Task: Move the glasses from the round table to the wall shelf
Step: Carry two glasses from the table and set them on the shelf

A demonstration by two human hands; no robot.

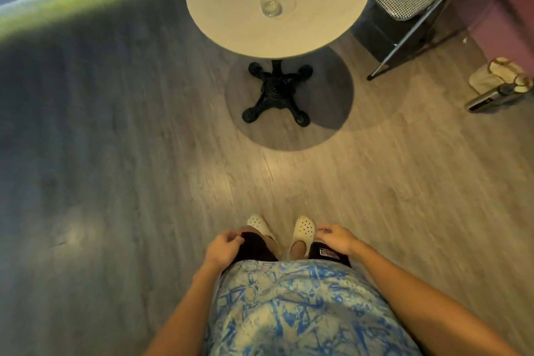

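Note:
Several clear glasses (271, 6) stand close together on the far half of the round beige table (231, 23), which rests on a black four-footed base. I stand a few steps back from it. My left hand (222, 248) hangs by my left thigh, fingers loosely curled, holding nothing. My right hand (336, 238) hangs by my right thigh, also loosely curled and holding nothing. Both hands are far from the glasses. No wall shelf is in view.
A metal-framed chair with a checked cushion (404, 0) stands right of the table, with small items on it. A bag (502, 75) and a dark handheld device (491, 98) lie on the floor at the right. Wooden floor stretches between me and the table.

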